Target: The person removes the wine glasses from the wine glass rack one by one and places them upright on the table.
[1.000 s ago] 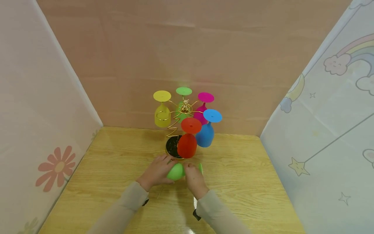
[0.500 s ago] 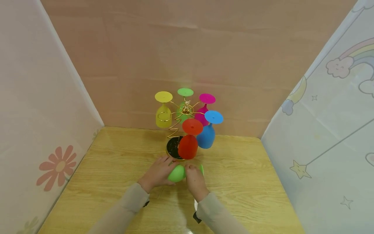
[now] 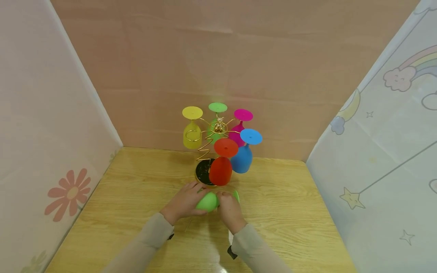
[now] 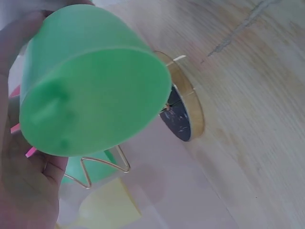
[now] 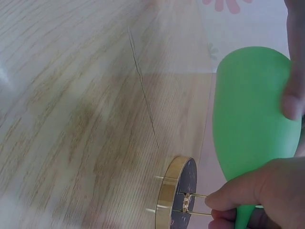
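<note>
A green plastic goblet [image 3: 207, 202] is held on its side with its mouth toward the left, in front of the gold wire rack [image 3: 203, 151]. My left hand [image 3: 182, 201] grips the bowl, its thumb lying along the near side. At the stem, my right hand [image 3: 231, 213] pinches with thumb and fingers; the goblet's foot peeks out beyond it. The left wrist view looks into the hollow green bowl [image 4: 95, 98]. Seen from the right wrist, the bowl [image 5: 252, 112] tapers down to the stem between my right fingers.
Upside down on the rack hang yellow [image 3: 192, 139], magenta [image 3: 243, 115], blue [image 3: 241, 160] and red [image 3: 220, 171] goblets, plus another green one [image 3: 217, 107] behind. A gold bear figure [image 3: 219, 124] tops it. Its round black base [image 3: 202, 171] stands on the wooden table [image 3: 283, 216].
Both hands keep the same hold on the green goblet. The whole head view has shifted slightly.
</note>
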Motion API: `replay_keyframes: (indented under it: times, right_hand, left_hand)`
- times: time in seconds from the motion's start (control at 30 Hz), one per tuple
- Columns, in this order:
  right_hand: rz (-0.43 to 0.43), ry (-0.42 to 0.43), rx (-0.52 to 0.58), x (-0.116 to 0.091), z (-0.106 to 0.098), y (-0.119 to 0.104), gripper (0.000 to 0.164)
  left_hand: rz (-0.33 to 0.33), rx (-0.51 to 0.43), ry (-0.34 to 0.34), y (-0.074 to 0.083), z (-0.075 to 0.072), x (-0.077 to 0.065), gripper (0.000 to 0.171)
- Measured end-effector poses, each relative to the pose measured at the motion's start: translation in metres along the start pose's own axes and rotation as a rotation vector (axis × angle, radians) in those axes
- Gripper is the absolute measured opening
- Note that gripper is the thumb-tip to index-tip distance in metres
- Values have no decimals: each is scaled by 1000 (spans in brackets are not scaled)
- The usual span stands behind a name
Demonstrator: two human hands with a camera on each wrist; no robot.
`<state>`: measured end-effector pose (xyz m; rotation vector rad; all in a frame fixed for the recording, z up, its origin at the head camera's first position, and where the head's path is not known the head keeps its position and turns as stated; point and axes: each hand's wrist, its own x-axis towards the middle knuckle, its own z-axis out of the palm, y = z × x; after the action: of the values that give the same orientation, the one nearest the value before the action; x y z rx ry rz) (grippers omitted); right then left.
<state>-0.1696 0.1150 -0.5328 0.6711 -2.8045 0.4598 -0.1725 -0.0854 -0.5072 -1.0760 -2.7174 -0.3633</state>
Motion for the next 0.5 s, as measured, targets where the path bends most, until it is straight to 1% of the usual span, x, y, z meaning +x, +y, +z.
replay_keyframes:
  times: [0.17,0.27,0.33,0.4,0.5]
  right_hand:
    - [2,-32,72,0,-3,4,32]
    - [13,-38,98,0,-6,6,34]
    - [25,-40,111,0,-7,8,34]
    - [36,-35,123,0,-9,10,33]
    - [50,-32,162,0,-12,13,32]
  left_hand:
    - [10,-7,45,3,-6,3,47]
    - [6,23,84,7,-11,4,38]
    - [-11,46,109,9,-16,6,31]
    - [-27,69,156,10,-21,7,24]
    - [-50,80,242,9,-31,10,16]
